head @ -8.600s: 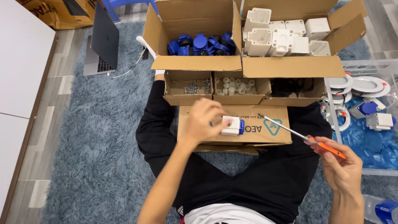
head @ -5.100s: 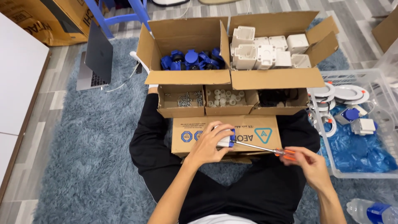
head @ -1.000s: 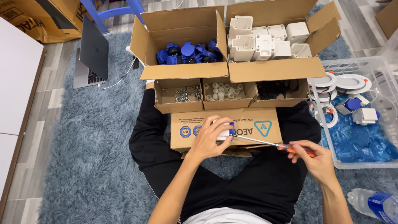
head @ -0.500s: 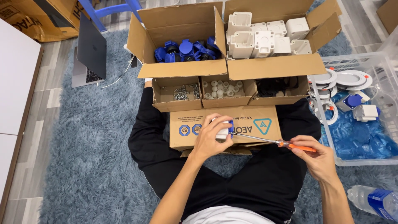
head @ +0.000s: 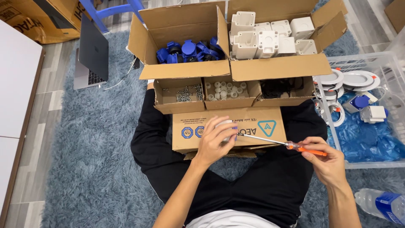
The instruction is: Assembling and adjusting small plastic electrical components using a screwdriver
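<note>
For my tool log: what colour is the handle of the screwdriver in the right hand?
Orange; the screwdriver handle shows in the head view, gripped by the right hand.

Shaggy grey-blue rug (head: 84,160) over wood floor; on it: open grey laptop (head: 90,59) far left, clear plastic bottle (head: 379,202) near right.

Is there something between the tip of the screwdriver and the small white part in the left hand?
Nothing visible does. The screwdriver in the right hand runs freely over the flat cardboard box, and its tip reaches the white part gripped by the left hand.
</note>
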